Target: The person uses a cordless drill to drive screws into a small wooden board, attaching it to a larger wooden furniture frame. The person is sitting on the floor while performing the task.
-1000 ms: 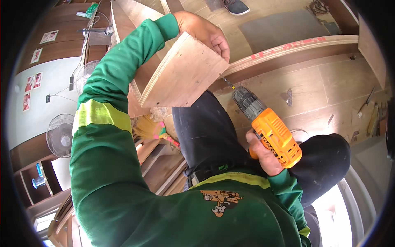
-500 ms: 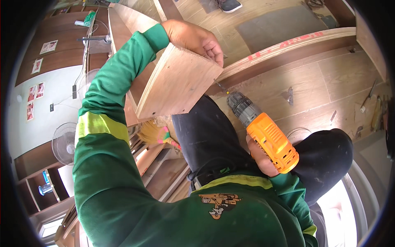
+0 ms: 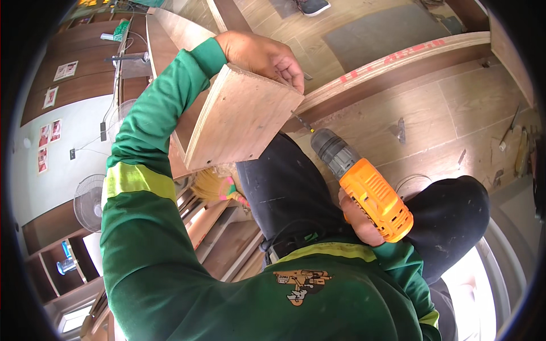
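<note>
My right hand (image 3: 360, 220) is wrapped around the grip of an orange cordless drill (image 3: 376, 196), mostly hidden behind the drill's body. The grey chuck (image 3: 335, 152) looks smeared, as if spinning. From it a thin bit (image 3: 303, 121) reaches up and left, its tip at the right-hand edge of a pale plywood panel (image 3: 244, 116). Over the far edge of that panel lies my left hand (image 3: 263, 59), fingers curled down against it close to the corner by the bit. Small dark holes or screw heads mark the panel's lower edge.
A long plywood-edged board (image 3: 398, 57) with red markings runs off to the right. Hand tools (image 3: 520, 150) lie on the tiled floor (image 3: 438, 125) at far right. A straw broom (image 3: 213, 186) sits below the panel, near my bent leg (image 3: 284, 182). Someone's shoe (image 3: 314, 7) shows at the top.
The plywood panel and my left hand appear slightly farther left. The chuck's ridges, distinct before, are now blurred. The bit remains at the panel's edge.
</note>
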